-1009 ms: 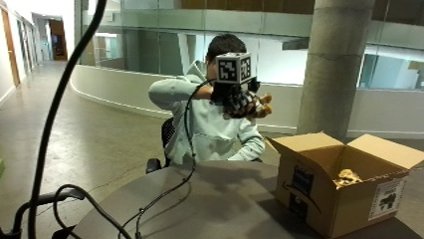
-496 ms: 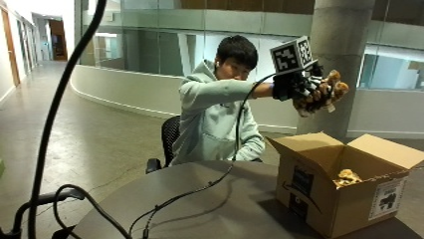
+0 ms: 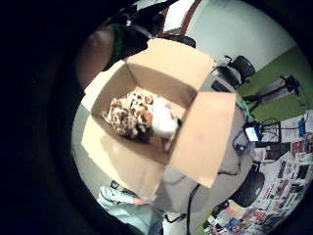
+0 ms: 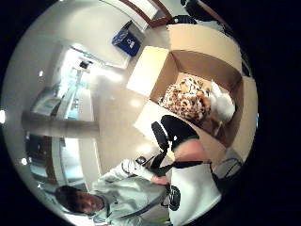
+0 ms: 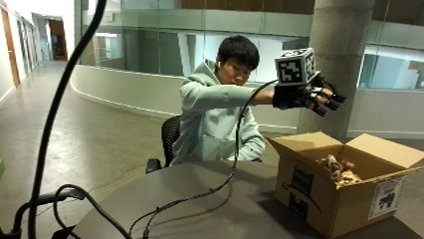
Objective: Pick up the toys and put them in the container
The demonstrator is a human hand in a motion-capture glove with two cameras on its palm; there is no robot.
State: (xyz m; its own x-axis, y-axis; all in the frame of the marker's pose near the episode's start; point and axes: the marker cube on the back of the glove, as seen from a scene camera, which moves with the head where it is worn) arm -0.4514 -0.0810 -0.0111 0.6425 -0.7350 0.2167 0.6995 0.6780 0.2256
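The gloved right hand (image 5: 306, 97) is being held out above the cardboard box (image 5: 344, 199), fingers spread, gripping nothing. Spotted plush toys (image 5: 336, 170) are lying inside, at the hand's 6 o'clock.

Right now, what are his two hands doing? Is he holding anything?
Gloved right hand: open, holding nothing, raised above the cardboard box; the spotted soft toy lies inside the box.
Bare left hand: not visible, cannot be told.

Tan cardboard box (image 5: 344, 199) with black logo and white label, brown-and-cream spotted plush toy (image 3: 128, 113) beside a white toy (image 3: 164, 121), black-gloved hand (image 5: 311, 97), grey table (image 5: 199, 209).
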